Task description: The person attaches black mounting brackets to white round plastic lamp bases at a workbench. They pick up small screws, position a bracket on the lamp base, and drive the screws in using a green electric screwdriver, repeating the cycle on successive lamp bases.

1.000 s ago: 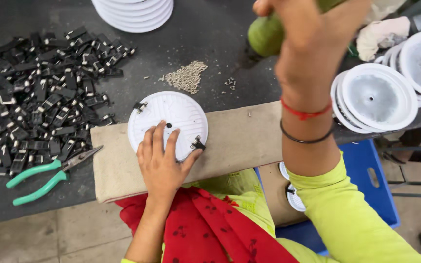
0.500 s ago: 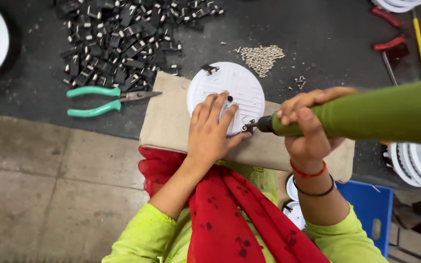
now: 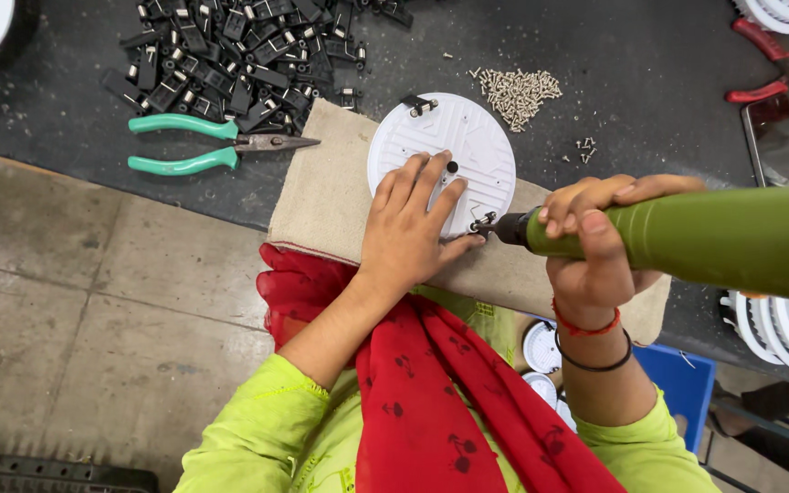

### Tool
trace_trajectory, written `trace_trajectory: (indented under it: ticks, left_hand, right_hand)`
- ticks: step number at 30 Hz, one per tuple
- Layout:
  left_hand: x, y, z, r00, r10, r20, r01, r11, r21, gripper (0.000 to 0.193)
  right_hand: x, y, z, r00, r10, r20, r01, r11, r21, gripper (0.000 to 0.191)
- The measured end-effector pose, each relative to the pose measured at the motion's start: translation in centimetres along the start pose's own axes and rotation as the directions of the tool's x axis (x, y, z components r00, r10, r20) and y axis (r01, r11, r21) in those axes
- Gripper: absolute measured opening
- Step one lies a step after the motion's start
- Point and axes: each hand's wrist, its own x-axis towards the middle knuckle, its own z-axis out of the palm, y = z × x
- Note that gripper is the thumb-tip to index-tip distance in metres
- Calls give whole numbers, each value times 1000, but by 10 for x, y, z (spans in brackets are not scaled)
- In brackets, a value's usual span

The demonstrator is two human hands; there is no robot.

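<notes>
Our left hand (image 3: 413, 228) presses flat, fingers spread, on the white disc (image 3: 445, 151) lying on the burlap pad (image 3: 321, 196); our right hand (image 3: 595, 242) clamps the green screwdriver (image 3: 714, 242). If the tip slips off the edge clip, it could jab our thumb.

Bright, even light; sharp; soft shadows

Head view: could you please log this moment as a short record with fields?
left hand: left hand pressed flat on the white round disc
right hand: right hand gripping the green power screwdriver
tool tip: at the disc's lower right edge, beside a small metal clip
support: disc rests on a beige cloth pad
nearby: teal-handled pliers, pile of black parts, heap of small screws
</notes>
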Motion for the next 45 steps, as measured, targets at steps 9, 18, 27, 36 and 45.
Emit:
trace_trajectory:
  ticks: [9,18,27,36,45]
  left_hand:
    - [-4,3,1,1000,9,-26,-9,1000,-29,72]
    - [-3,3,4,1000,17,-11,-18,999,-30,75]
    - [-15,4,-15,975,3,223,-18,998,64,96]
    - [-39,3,-74,940,304,153,-309,951,9,69]
    - [-19,22,-36,358,-522,774,852,-157,-499,44]
  right_hand:
    - [-5,-5,4,994,26,103,-17,996,-88,30]
    - [2,0,-8,979,95,180,-88,995,-49,28]
    - [38,4,-8,976,102,192,-130,982,136,26]
    - [14,4,-30,997,-78,-3,78,997,-11,70]
    - [-95,7,-69,845,454,-280,-534,716,-449,53]
